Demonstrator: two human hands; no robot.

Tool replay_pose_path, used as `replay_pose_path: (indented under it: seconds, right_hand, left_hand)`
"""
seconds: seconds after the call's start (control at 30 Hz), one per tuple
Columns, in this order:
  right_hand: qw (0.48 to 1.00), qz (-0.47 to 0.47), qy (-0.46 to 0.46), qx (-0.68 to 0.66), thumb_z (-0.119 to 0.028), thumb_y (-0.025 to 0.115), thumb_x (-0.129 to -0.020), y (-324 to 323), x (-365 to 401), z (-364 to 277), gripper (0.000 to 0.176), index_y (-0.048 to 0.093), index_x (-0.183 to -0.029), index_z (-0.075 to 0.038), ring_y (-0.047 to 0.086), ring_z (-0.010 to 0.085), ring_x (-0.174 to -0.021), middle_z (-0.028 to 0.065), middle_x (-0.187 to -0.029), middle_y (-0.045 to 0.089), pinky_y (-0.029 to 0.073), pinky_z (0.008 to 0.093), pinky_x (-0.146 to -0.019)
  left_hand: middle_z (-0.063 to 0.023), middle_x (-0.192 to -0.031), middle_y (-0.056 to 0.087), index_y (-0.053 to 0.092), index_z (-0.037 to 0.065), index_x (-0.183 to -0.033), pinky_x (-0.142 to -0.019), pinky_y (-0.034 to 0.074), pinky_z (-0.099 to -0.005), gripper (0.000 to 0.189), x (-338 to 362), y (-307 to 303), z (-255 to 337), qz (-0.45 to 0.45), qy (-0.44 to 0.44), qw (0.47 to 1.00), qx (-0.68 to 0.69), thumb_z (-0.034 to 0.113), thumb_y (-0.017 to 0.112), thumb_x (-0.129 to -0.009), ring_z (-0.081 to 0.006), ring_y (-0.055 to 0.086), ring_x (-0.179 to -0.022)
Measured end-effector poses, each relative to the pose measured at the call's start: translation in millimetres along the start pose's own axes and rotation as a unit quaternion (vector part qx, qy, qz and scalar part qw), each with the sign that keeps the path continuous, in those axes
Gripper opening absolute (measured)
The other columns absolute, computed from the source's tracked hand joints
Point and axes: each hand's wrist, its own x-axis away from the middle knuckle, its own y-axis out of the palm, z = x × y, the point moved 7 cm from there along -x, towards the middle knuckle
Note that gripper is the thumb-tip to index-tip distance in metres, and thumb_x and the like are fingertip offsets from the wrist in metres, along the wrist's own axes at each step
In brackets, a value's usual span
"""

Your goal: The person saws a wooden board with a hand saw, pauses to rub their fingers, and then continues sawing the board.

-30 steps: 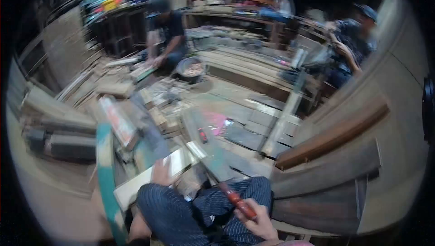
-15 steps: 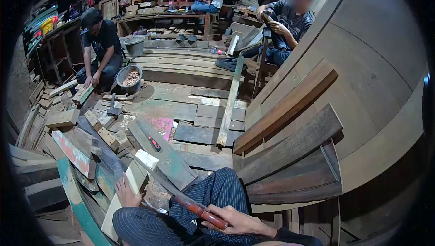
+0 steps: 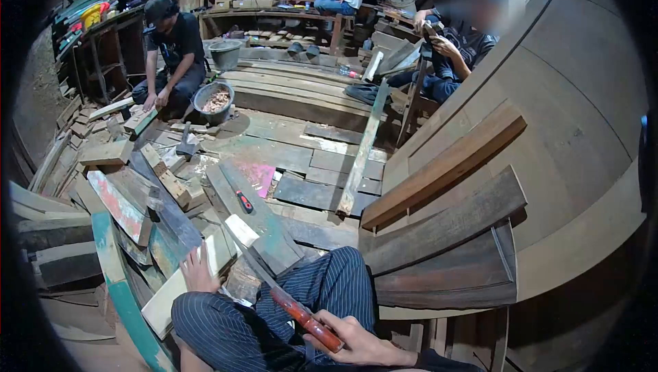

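My right hand [image 3: 367,341] is closed around the glossy red-brown handle of a machete [image 3: 306,318]. Its long dark blade slants up and left, the far part overlapping the end of a pale wooden plank [image 3: 177,298] in this view. Against that plank rests my left hand [image 3: 199,273], fingers stretched out and apart. The plank lies slantwise beside my bent left knee, its freshly cut white end pointing away from me. Just beyond it, a knife with a red and black handle [image 3: 244,201] lies on a wide greenish board [image 3: 250,225].
Wood offcuts and a teal-painted board [image 3: 123,303] crowd the left side. A hammer-like tool [image 3: 186,140] lies near a bucket of wood chips [image 3: 214,101]. One person [image 3: 171,57] works wood at the left, another [image 3: 456,50] sits at the right. Beams lean against a large panel [image 3: 569,139].
The view has turned slightly, so the surroundings appear farther right. My left hand stays on the plank with its fingers a little more raised; the machete remains in my right hand.
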Motion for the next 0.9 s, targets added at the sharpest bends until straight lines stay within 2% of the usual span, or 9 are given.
replay_pose_path:
  seconds: [0.03,0.13,0.17,0.27,0.37,0.53,0.67,0.7,0.9]
  right_hand:
    - [1.000,0.005,0.005,-0.012,-0.019,0.072,-0.097,1.4,-0.9,-1.4,0.032,0.055,-0.120,-0.002,0.054,0.0100,-0.052,0.0066,-0.068,0.058,0.042,0.0252,-0.048]
    - [1.000,-0.006,0.023,0.006,-0.022,0.071,-0.098,2.8,0.1,7.6,0.036,0.055,-0.122,-0.001,0.049,0.0094,-0.049,0.0038,-0.063,0.053,0.039,0.0263,-0.047]
    - [0.999,-0.017,0.029,0.008,-0.023,0.072,-0.098,2.7,0.9,7.1,0.037,0.054,-0.122,-0.001,0.049,0.0094,-0.049,0.0036,-0.063,0.052,0.038,0.0266,-0.047]
    - [0.999,-0.032,0.031,0.007,-0.025,0.073,-0.097,1.7,1.2,1.4,0.041,0.054,-0.124,-0.001,0.049,0.0110,-0.048,0.0050,-0.064,0.054,0.039,0.0271,-0.046]
    - [0.999,-0.025,-0.009,0.036,-0.027,0.074,-0.095,1.8,-2.1,-5.7,0.043,0.055,-0.123,-0.001,0.053,0.0136,-0.050,0.0075,-0.068,0.057,0.041,0.0274,-0.047]
    - [0.999,-0.006,0.012,0.052,-0.028,0.075,-0.095,-4.1,-3.6,1.8,0.042,0.056,-0.120,-0.001,0.054,0.0141,-0.051,0.0074,-0.068,0.057,0.042,0.0280,-0.049]
    - [0.999,0.013,-0.020,0.031,-0.020,0.073,-0.096,-8.9,-6.3,-3.9,0.032,0.054,-0.115,-0.001,0.058,0.0153,-0.050,0.0104,-0.063,0.057,0.044,0.0318,-0.048]
    - [0.999,0.017,0.026,0.023,-0.023,0.075,-0.094,-10.0,-6.9,-1.8,0.033,0.056,-0.111,-0.001,0.056,0.0134,-0.050,0.0088,-0.063,0.057,0.043,0.0297,-0.048]
    - [0.998,0.056,0.000,0.042,-0.020,0.077,-0.093,-7.3,-6.6,-2.3,0.031,0.058,-0.108,-0.001,0.054,0.0108,-0.051,0.0070,-0.063,0.057,0.043,0.0282,-0.049]
  left_hand:
    - [-0.0199,-0.139,0.042,0.022,0.009,-0.159,-0.118,0.022,-0.0590,0.112,-1.8,0.9,0.5,-0.006,-0.007,1.000,0.014,0.017,0.077,-0.062,-0.0381,0.039,-0.136]
    - [-0.0207,-0.137,0.043,0.017,0.007,-0.160,-0.118,0.022,-0.0581,0.114,-2.3,-2.7,1.6,-0.011,-0.026,0.999,0.023,0.014,0.075,-0.062,-0.0383,0.040,-0.134]
    - [-0.0211,-0.134,0.045,0.013,0.003,-0.160,-0.118,0.023,-0.0562,0.115,-3.1,0.6,-0.1,-0.002,-0.016,1.000,0.008,0.013,0.075,-0.063,-0.0387,0.041,-0.132]
    - [-0.0204,-0.130,0.047,0.013,-0.001,-0.159,-0.118,0.023,-0.0548,0.113,-3.2,-7.3,-0.3,-0.026,-0.066,0.996,0.044,0.011,0.074,-0.065,-0.0388,0.044,-0.130]
    - [-0.0185,-0.125,0.049,0.020,-0.003,-0.156,-0.115,0.028,-0.0525,0.110,-0.9,-15.7,5.7,0.009,-0.040,0.999,0.021,0.015,0.079,-0.065,-0.0379,0.048,-0.123]
    - [-0.0188,-0.124,0.050,0.036,-0.002,-0.146,-0.107,0.035,-0.0486,0.101,-3.1,-7.8,0.6,0.053,0.004,0.998,0.033,0.021,0.084,-0.059,-0.0372,0.049,-0.118]
    - [-0.0184,-0.120,0.050,0.040,-0.001,-0.142,-0.103,0.036,-0.0458,0.102,1.3,-2.3,-2.1,0.059,0.003,0.998,0.038,0.024,0.085,-0.054,-0.0367,0.049,-0.114]
    - [-0.0181,-0.119,0.050,0.040,-0.001,-0.142,-0.103,0.037,-0.0452,0.103,-3.8,-7.2,1.8,0.045,0.001,0.998,0.042,0.024,0.086,-0.053,-0.0365,0.049,-0.113]
    - [-0.0157,-0.116,0.050,0.040,0.000,-0.143,-0.102,0.037,-0.0440,0.109,-6.6,-2.5,-2.7,0.036,-0.014,0.998,0.052,0.027,0.091,-0.050,-0.0349,0.049,-0.113]
